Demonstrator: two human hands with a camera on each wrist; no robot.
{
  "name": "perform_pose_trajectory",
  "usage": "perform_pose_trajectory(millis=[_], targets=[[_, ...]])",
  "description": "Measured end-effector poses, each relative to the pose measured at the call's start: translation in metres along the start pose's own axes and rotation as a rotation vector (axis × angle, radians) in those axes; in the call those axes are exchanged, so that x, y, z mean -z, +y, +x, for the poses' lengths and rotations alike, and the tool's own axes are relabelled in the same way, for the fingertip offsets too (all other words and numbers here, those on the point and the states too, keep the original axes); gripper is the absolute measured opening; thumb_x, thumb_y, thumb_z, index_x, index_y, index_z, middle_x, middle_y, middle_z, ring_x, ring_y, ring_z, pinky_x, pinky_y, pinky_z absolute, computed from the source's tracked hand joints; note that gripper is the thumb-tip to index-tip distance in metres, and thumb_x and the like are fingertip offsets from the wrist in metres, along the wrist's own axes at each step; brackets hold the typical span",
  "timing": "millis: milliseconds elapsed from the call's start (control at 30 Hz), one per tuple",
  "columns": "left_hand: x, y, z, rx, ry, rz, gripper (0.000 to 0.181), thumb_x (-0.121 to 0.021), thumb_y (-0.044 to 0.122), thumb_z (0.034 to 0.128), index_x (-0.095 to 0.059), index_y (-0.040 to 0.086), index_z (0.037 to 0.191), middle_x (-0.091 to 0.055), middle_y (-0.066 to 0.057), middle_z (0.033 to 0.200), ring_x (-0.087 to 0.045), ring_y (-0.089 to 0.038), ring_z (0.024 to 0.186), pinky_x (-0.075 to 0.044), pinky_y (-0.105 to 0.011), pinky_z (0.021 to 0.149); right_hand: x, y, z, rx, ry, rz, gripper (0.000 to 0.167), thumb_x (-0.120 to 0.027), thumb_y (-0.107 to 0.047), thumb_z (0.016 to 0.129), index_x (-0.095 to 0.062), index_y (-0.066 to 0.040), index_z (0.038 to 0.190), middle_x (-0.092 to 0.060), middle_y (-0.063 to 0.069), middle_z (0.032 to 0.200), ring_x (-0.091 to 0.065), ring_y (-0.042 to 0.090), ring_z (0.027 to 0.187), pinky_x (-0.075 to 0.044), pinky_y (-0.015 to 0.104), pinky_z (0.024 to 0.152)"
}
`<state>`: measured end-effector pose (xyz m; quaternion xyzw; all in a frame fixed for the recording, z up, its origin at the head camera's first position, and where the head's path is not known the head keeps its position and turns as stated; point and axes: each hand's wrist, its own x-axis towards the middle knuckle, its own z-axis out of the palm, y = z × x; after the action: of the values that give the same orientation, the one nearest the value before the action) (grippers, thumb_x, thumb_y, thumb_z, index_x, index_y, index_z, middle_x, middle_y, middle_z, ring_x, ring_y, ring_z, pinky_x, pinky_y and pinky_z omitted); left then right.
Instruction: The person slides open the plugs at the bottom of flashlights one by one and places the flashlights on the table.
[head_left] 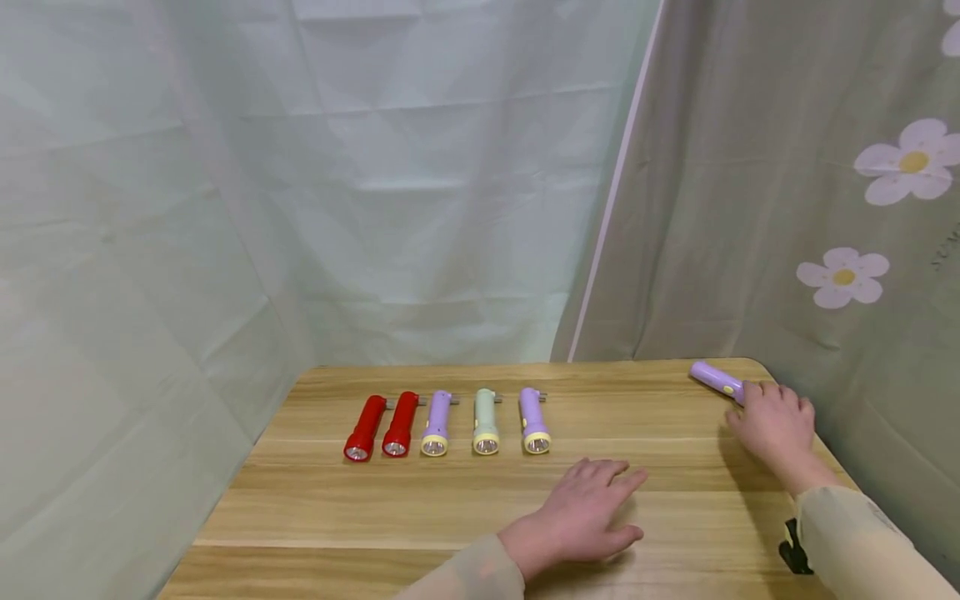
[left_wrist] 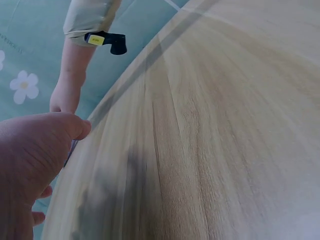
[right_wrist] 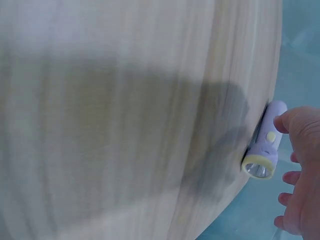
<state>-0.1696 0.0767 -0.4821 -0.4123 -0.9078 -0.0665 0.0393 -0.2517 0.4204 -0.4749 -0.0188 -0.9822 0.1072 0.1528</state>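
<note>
Near the far right corner, a purple flashlight [head_left: 716,380] with a yellow rim lies on the table. My right hand [head_left: 776,423] is over its lamp end in the head view. In the right wrist view the thumb of that hand [right_wrist: 302,165] overlaps the edge of the flashlight [right_wrist: 269,131], and the other fingers are spread apart; whether they touch it I cannot tell. Low over the table's near middle, my left hand [head_left: 577,517] has its fingers spread and holds nothing. The left wrist view shows its thumb and part of the palm [left_wrist: 35,155].
Left of centre stands a row of flashlights lying lamp end toward me: two red ones [head_left: 365,429] [head_left: 401,425], a purple one [head_left: 436,421], a pale green one [head_left: 486,421] and another purple one [head_left: 535,417]. Curtains [head_left: 450,208] enclose the wooden table [head_left: 337,508].
</note>
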Motion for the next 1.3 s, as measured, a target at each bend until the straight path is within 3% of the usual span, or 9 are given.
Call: perform_pose_trajectory(millis=[333, 600, 1067, 1300], targets=[[-0.009, 0.001, 0.012, 0.042, -0.032, -0.031, 0.073, -0.052, 0.062, 0.0987, -0.028, 0.034, 0.162, -0.035, 0.004, 0.161, -0.034, -0.015, 0.147, -0.027, -0.044, 0.119, -0.003, 0.001, 0.017, -0.034, -0.082, 0.004, 0.046, -0.065, -0.026, 0.093, -0.052, 0.011, 0.119, -0.048, 0.037, 0.115, -0.037, 0.061, 0.108, -0.021, 0.076, 0.088], [-0.008, 0.002, 0.022, 0.062, -0.052, -0.042, 0.074, -0.052, 0.063, 0.0985, -0.028, 0.034, 0.162, -0.032, 0.006, 0.162, -0.032, -0.014, 0.147, -0.026, -0.045, 0.12, -0.005, 0.0, 0.025, -0.021, -0.128, -0.004, 0.055, -0.063, -0.021, 0.095, -0.045, 0.013, 0.134, -0.043, 0.041, 0.129, -0.033, 0.064, 0.115, -0.018, 0.078, 0.093], [-0.008, 0.006, 0.025, 0.059, -0.06, -0.035, 0.073, -0.052, 0.063, 0.0987, -0.027, 0.036, 0.162, -0.034, 0.005, 0.161, -0.033, -0.014, 0.146, -0.027, -0.044, 0.119, -0.005, 0.002, 0.032, -0.028, -0.225, -0.045, 0.05, -0.056, -0.009, 0.097, -0.044, 0.013, 0.14, -0.041, 0.041, 0.14, -0.032, 0.065, 0.124, -0.014, 0.081, 0.101], [-0.008, 0.006, 0.024, 0.064, -0.059, -0.021, 0.074, -0.052, 0.064, 0.0982, -0.027, 0.036, 0.162, -0.034, 0.006, 0.161, -0.033, -0.013, 0.146, -0.027, -0.043, 0.119, -0.005, 0.005, 0.035, 0.013, -0.235, -0.083, 0.039, -0.051, 0.004, 0.097, -0.052, 0.009, 0.136, -0.049, 0.041, 0.133, -0.043, 0.063, 0.118, -0.022, 0.079, 0.096]])
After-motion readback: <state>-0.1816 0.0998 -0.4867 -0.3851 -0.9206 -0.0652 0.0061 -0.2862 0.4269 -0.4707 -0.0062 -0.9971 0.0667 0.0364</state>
